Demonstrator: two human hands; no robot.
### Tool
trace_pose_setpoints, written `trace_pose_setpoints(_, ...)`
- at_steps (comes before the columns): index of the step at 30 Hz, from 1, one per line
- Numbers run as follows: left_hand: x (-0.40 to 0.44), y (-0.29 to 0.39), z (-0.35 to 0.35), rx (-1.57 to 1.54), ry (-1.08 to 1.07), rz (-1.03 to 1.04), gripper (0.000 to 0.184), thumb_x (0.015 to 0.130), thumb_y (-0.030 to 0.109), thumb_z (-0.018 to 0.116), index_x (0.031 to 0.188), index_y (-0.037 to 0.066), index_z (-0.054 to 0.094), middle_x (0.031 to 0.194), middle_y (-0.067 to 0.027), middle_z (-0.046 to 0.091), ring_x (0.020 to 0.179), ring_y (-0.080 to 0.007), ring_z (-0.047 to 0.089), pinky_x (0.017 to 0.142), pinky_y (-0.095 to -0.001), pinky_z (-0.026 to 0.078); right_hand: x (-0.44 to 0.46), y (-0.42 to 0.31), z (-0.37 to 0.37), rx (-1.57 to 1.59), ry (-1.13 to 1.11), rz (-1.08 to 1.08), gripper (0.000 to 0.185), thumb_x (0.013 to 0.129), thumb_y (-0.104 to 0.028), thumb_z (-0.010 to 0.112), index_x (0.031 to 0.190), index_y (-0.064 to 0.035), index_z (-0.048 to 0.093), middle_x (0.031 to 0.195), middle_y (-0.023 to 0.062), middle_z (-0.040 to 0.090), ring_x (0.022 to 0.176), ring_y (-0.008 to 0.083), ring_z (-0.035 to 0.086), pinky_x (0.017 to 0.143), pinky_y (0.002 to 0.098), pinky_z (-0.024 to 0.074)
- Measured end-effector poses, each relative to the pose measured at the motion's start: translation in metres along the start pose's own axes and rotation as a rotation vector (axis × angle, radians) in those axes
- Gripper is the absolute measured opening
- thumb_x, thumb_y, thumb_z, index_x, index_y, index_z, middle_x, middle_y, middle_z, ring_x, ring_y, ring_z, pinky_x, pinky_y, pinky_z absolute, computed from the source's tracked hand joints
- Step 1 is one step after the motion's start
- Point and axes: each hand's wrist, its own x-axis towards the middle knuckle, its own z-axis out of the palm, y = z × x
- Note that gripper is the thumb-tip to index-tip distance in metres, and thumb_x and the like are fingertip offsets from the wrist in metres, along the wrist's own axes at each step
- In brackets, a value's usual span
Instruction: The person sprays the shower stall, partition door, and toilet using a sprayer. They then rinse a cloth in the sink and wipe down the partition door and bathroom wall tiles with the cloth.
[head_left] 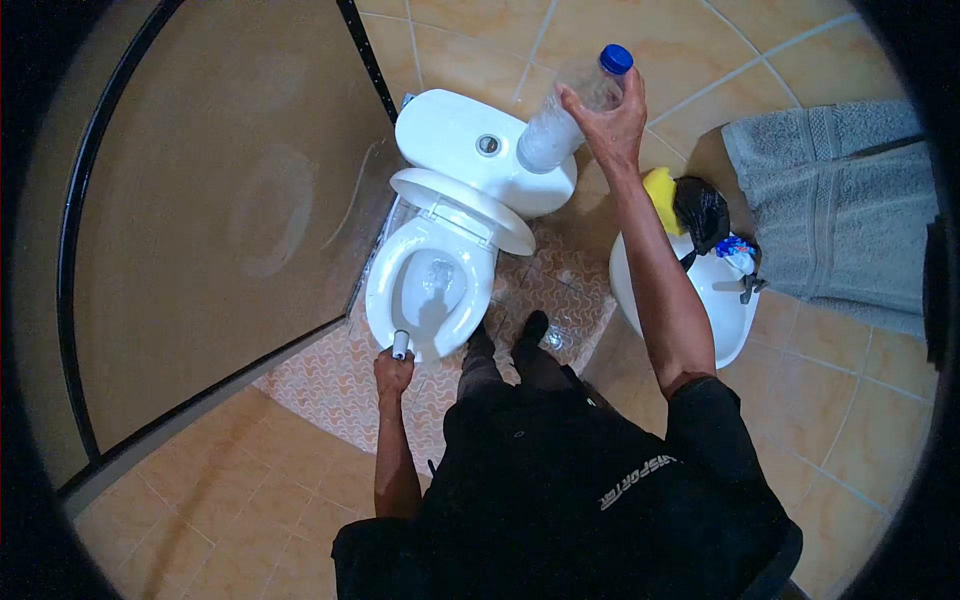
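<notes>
My right hand (615,120) is closed around the upper part of a large clear plastic bottle (553,135) with a blue cap (616,59). The bottle is tilted, its base at the right end of the white toilet tank (440,125); I cannot tell whether it rests there. At the front of the toilet bowl (378,300), my left hand (393,372) grips a short grey cylindrical handle (400,344) that points over the rim. What the handle belongs to is not visible. The seat lid (465,205) stands raised against the tank, and water shows in the bowl.
To the right is a white sink (735,310) with a tap (751,288), a yellow item (661,198), a black plastic bag (701,212) and a blue-and-white packet (736,250). A grey towel (835,210) hangs beyond it. A framed shower panel (220,200) borders the left.
</notes>
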Motion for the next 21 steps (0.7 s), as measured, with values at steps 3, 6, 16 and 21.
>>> trace_pose_setpoints(3,0.001,-0.001,0.006,0.008,0.021,0.028,0.027,0.073,0.023,0.059,0.086,-0.001,0.064,0.081,-0.0246,0.063,0.078,-0.0414,0.061,0.073,-0.0479,0.048,0.004,0.0,-0.002,-0.058,0.004,0.038,0.066,0.057,-0.03,0.084,0.103,0.0027,0.05,0.099,0.0159,0.052,0.093,0.0288,0.053,0.081,0.0388,0.0453)
trace_pose_setpoints(6,0.001,0.005,0.006,0.0,0.014,0.043,0.026,0.073,0.022,0.059,0.086,-0.001,0.064,0.08,-0.0243,0.063,0.078,-0.0414,0.061,0.072,-0.0473,0.048,0.003,-0.001,-0.004,-0.087,-0.022,0.055,0.071,0.056,-0.033,0.085,0.106,0.0024,0.049,0.101,0.0169,0.052,0.095,0.0303,0.053,0.083,0.0402,0.0445)
trace_pose_setpoints(16,0.003,0.012,0.001,0.019,-0.016,0.049,0.028,0.074,0.021,0.061,0.091,0.0,0.065,0.084,-0.0248,0.063,0.083,-0.0401,0.061,0.075,-0.0471,0.048,-0.016,-0.014,-0.014,0.13,-0.04,0.092,0.096,0.06,-0.035,0.084,0.13,0.0016,0.03,0.122,0.0205,0.044,0.113,0.0327,0.046,0.098,0.0421,0.0369)
trace_pose_setpoints(21,0.002,0.002,0.002,-0.036,0.012,-0.008,0.026,0.074,0.02,0.06,0.091,0.001,0.065,0.085,-0.0244,0.064,0.084,-0.0401,0.061,0.076,-0.0473,0.047,-0.059,-0.049,-0.045,0.144,0.209,0.004,0.063,0.076,-0.021,0.066,0.127,0.0018,0.036,0.122,0.0187,0.045,0.114,0.0295,0.046,0.097,0.0412,0.0359)
